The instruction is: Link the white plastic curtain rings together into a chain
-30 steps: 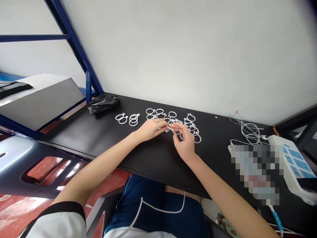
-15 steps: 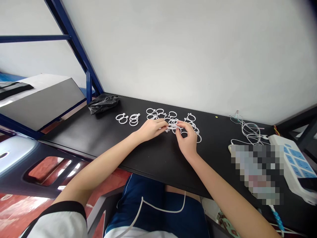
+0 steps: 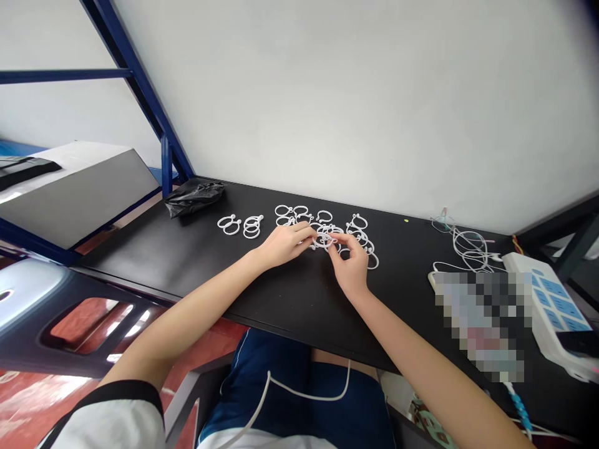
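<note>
L hand [image 3: 286, 243] + R hand [image 3: 352, 257] share one white ring [image 3: 324, 238], held btwn them near the middle of the counter [image 3: 206, 262], w/ others close by. Fingers are narrow on both: R thumb & index pinch the ring's R side; L fingertips close on its L side, tho exact contact is tiny & partly hidden.

Doing it well, my read: light pinch, since thin stock like this prob. flexes; L as the steady hold, R for fine work; knobbed ends turned up into view; a bit of lift so the held one doesn't snag on the loose pile right beside it.

Containers: only likely one is the black plastic bag [image 3: 194, 199], crumpled at the counter's far L corner; can't tell what's in it, if anything. No rings visible in it: the small L group [image 3: 253, 236] and the R group [image 3: 367, 243] lie loose on the counter, some overlapping, a few partly behind the hands.
</note>
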A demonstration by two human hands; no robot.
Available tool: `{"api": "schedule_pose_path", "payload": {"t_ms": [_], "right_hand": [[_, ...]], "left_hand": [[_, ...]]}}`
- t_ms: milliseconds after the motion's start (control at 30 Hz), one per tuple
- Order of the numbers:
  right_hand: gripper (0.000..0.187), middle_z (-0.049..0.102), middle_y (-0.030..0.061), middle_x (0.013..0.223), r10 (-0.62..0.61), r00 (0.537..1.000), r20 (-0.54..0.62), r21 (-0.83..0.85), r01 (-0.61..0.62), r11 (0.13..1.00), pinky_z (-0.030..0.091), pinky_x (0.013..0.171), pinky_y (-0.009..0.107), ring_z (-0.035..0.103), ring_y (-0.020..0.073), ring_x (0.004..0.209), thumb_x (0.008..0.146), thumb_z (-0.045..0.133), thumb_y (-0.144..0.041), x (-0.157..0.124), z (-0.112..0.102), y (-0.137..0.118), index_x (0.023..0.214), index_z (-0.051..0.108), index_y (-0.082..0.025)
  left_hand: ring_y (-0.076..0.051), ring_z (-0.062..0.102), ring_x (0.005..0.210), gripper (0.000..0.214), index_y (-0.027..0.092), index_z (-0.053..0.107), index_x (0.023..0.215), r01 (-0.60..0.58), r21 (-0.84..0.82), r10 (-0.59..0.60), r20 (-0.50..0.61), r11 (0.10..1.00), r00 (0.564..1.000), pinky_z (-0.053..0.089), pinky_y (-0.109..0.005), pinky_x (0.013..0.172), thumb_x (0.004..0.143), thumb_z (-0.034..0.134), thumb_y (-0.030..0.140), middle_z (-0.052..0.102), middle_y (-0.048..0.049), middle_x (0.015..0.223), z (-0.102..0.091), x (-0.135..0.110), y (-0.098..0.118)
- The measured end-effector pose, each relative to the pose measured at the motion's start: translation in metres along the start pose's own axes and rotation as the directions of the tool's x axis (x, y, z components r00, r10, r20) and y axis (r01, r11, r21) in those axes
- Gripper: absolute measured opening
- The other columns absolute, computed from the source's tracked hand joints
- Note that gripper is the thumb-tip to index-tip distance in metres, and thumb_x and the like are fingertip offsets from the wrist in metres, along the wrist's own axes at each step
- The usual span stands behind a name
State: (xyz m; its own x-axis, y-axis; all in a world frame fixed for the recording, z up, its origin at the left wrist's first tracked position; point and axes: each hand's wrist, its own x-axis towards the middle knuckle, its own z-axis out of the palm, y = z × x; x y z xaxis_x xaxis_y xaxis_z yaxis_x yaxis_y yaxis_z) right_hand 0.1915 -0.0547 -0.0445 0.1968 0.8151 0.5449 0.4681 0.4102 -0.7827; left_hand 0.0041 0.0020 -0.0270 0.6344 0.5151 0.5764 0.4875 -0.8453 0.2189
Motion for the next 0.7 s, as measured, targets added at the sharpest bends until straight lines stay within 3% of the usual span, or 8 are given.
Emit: {"api": "schedule_pose_path", "payload": {"t_ms": [200,400,567,700], "right_hand": [[0.01,0.074,0.0047,0.092,-0.01,1.0,-0.009,-0.019,0.009,1.0,0.054,0.088,0.042,0.069,0.0224,0.09,0.084,0.061,-0.02,0.0,-0.0003,0.003,0.089,0.069,-0.023],[0.009,0.074,0.0046,0.092,-0.059,0.998,0.012,0.056,0.058,0.997,0.054,0.09,0.043,0.07,0.0229,0.094,0.083,0.061,-0.017,0.0002,0.0007,0.0029,0.08,0.067,-0.022],[0.008,0.072,0.0064,0.096,-0.035,0.999,0.034,0.138,0.03,0.99,0.058,0.068,0.034,0.07,0.0222,0.092,0.083,0.061,-0.018,-0.0013,0.0024,0.0023,0.083,0.068,-0.022],[0.007,0.071,0.0071,0.098,-0.038,0.998,0.042,0.135,0.032,0.99,0.057,0.063,0.031,0.069,0.0217,0.092,0.083,0.062,-0.019,-0.0008,0.0026,-0.0002,0.085,0.068,-0.022]], "left_hand": [[-0.01,0.066,0.076,0.017,0.018,0.062,0.104,0.009,-0.04,-0.008,0.022,0.999,1.0,0.047,-0.019,0.062,0.096,0.047,0.022,0.067,-0.0047,0.099,-0.0007,-0.0005,-0.0003],[-0.014,0.067,0.083,0.041,0.018,0.061,0.111,-0.034,-0.092,0.036,0.027,0.995,0.999,0.051,-0.022,0.068,0.087,0.064,0.052,0.066,-0.0071,0.108,-0.0038,0.0004,0.0027],[-0.015,0.067,0.087,0.033,0.019,0.061,0.11,-0.044,-0.071,0.046,0.025,0.997,0.999,0.05,-0.021,0.067,0.092,0.06,0.046,0.067,-0.0075,0.11,-0.002,0.0013,0.0027],[-0.014,0.067,0.087,0.031,0.02,0.057,0.114,-0.011,-0.076,0.014,0.028,0.997,1.0,0.05,-0.021,0.067,0.093,0.059,0.042,0.067,-0.0067,0.113,-0.0021,0.0012,0.0032]]}}
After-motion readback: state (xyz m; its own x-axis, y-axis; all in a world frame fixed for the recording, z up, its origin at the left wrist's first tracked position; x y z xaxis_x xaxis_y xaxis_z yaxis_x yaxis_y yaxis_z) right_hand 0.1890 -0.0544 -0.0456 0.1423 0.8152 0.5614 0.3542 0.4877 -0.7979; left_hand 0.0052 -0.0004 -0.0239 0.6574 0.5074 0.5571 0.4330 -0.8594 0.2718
